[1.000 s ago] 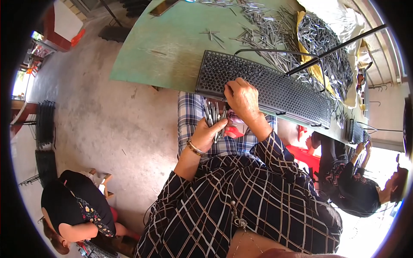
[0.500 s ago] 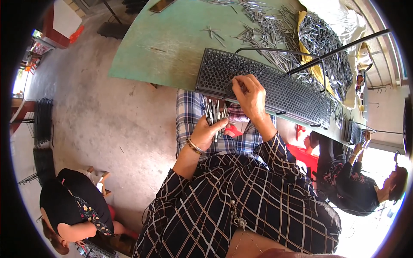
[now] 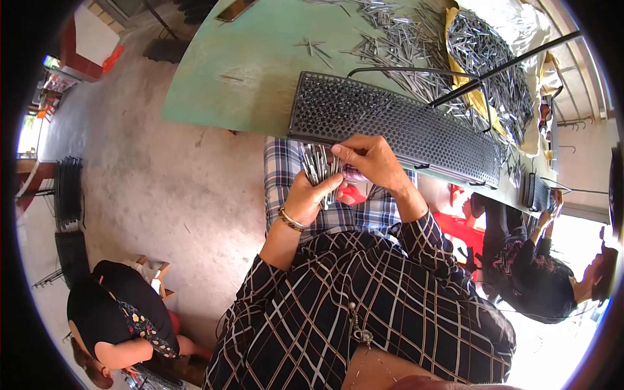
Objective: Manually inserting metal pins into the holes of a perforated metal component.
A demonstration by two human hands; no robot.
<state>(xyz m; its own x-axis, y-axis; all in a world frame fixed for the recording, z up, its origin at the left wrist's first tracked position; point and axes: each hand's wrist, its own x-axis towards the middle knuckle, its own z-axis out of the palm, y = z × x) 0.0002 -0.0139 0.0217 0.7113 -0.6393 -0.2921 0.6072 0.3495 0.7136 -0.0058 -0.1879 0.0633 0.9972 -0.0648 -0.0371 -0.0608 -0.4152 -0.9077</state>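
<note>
My left hand [image 3: 305, 197] is closed around a bundle of thin metal rods [image 3: 314, 162], whose upper ends fan out above my fingers. At the right side of the bundle is my right hand [image 3: 372, 161], thumb and fingers pinched together. What the pinch holds, if anything, is too small to make out. Just beyond both hands lies a long black rack [image 3: 422, 130], its top full of round holes. Shiny rod ends show in many holes toward its left part; the holes farther right look dark.
Loose rods [image 3: 396, 39] lie heaped on the green table [image 3: 214, 84], beside an opened sack [image 3: 484, 45] full of rods. A black metal bar frame [image 3: 507, 68] crosses above the rack. A phone [image 3: 235, 9] lies at the far edge. Co-workers sit at lower left [image 3: 123, 312] and right [image 3: 533, 273].
My right hand has moved from over the rack back toward me and left, to the top of the rod bundle. My left hand keeps its grip.
</note>
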